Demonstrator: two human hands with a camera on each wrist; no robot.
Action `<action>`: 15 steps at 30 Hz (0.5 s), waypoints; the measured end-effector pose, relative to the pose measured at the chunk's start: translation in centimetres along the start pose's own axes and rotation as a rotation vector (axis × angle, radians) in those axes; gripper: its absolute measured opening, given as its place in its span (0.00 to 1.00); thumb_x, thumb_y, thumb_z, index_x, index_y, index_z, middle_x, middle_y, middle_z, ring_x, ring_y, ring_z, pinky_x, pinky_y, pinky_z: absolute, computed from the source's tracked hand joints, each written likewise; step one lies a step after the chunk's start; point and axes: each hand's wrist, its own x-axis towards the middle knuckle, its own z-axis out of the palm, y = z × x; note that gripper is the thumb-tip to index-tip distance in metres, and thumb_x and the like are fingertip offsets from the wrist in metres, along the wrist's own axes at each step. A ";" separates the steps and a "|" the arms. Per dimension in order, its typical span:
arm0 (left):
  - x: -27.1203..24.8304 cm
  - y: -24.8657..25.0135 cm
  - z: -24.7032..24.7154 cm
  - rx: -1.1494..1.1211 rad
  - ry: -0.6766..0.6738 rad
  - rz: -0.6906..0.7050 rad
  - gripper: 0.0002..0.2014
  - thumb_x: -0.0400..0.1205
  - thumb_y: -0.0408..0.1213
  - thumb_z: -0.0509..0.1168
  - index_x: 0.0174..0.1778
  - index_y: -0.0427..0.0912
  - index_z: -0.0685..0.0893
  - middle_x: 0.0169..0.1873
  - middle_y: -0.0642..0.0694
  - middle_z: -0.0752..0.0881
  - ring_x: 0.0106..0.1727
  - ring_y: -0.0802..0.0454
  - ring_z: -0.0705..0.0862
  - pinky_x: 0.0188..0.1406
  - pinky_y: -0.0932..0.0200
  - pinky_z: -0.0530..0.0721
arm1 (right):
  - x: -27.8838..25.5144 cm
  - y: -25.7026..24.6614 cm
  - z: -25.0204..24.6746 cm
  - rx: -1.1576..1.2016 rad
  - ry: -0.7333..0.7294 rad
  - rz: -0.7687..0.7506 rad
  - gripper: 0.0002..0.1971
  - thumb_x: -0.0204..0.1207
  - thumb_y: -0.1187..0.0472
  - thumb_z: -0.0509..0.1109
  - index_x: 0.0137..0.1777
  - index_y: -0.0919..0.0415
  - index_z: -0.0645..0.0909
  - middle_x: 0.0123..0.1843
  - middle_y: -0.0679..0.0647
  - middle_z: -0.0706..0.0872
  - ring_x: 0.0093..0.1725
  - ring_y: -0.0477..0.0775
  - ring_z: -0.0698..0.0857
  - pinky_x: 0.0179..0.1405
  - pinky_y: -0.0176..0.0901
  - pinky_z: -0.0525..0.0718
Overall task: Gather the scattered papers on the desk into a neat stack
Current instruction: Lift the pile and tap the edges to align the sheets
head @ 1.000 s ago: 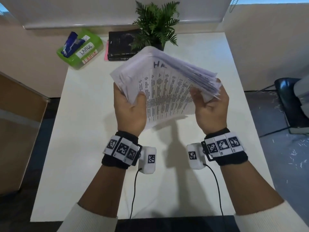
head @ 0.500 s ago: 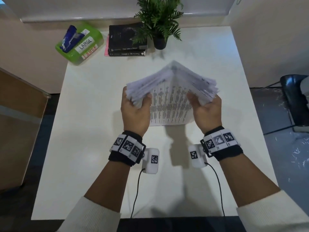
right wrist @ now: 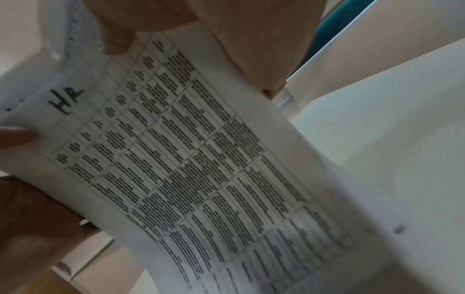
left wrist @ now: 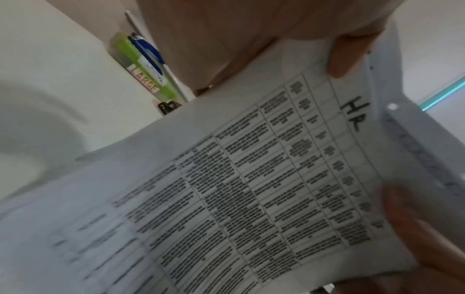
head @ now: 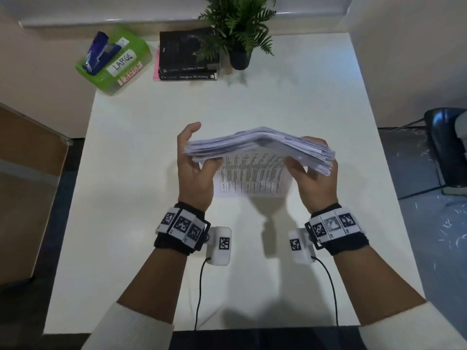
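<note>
A thick stack of papers [head: 260, 145] stands on its lower edge on the white desk [head: 141, 236], its printed front sheet [head: 250, 178] facing me. My left hand [head: 195, 150] grips the stack's left side, thumb on the near face, fingers behind, index finger raised above the top edge. My right hand [head: 312, 157] grips the right side the same way. The left wrist view shows the front sheet [left wrist: 264, 189] marked "HR" with my left thumb [left wrist: 344, 57] on it. The right wrist view shows the same sheet [right wrist: 201, 159] under my right thumb [right wrist: 118, 39].
At the desk's back edge sit a green box [head: 113, 61] labelled LARGE, two black books [head: 188, 56] and a potted plant [head: 238, 29]. A black chair [head: 447, 147] stands to the right and a wooden cabinet [head: 25, 185] to the left.
Both hands have brought the stack down from in front of me to the desk. Its top has tipped away, so I now see the sheets' upper edges.
</note>
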 end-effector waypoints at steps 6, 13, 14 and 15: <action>1.1 1.5 2.4 -0.004 0.184 0.050 0.24 0.80 0.22 0.64 0.58 0.58 0.72 0.54 0.54 0.84 0.55 0.66 0.86 0.53 0.66 0.83 | 1.5 -1.4 2.1 0.034 0.040 -0.115 0.13 0.82 0.69 0.72 0.65 0.63 0.79 0.61 0.65 0.87 0.64 0.63 0.87 0.64 0.53 0.86; 2.1 1.4 1.6 -0.037 0.127 0.189 0.15 0.75 0.20 0.61 0.55 0.38 0.72 0.50 0.40 0.77 0.51 0.55 0.81 0.52 0.60 0.81 | 1.8 -1.2 1.1 0.161 0.021 -0.180 0.14 0.82 0.75 0.66 0.61 0.59 0.75 0.55 0.60 0.83 0.57 0.53 0.83 0.63 0.53 0.81; 2.2 0.8 1.2 -0.027 0.104 0.177 0.15 0.74 0.19 0.60 0.55 0.34 0.71 0.49 0.41 0.77 0.49 0.56 0.80 0.51 0.61 0.81 | 1.8 -0.7 0.7 0.178 0.021 -0.147 0.15 0.79 0.75 0.67 0.60 0.58 0.75 0.54 0.59 0.83 0.56 0.54 0.83 0.62 0.54 0.80; 2.2 0.2 0.9 -0.027 0.085 0.137 0.16 0.74 0.20 0.60 0.57 0.33 0.71 0.49 0.40 0.77 0.49 0.55 0.80 0.51 0.60 0.81 | 1.8 -0.1 0.4 0.164 0.016 -0.105 0.15 0.77 0.73 0.70 0.60 0.58 0.76 0.54 0.60 0.83 0.55 0.56 0.83 0.61 0.55 0.81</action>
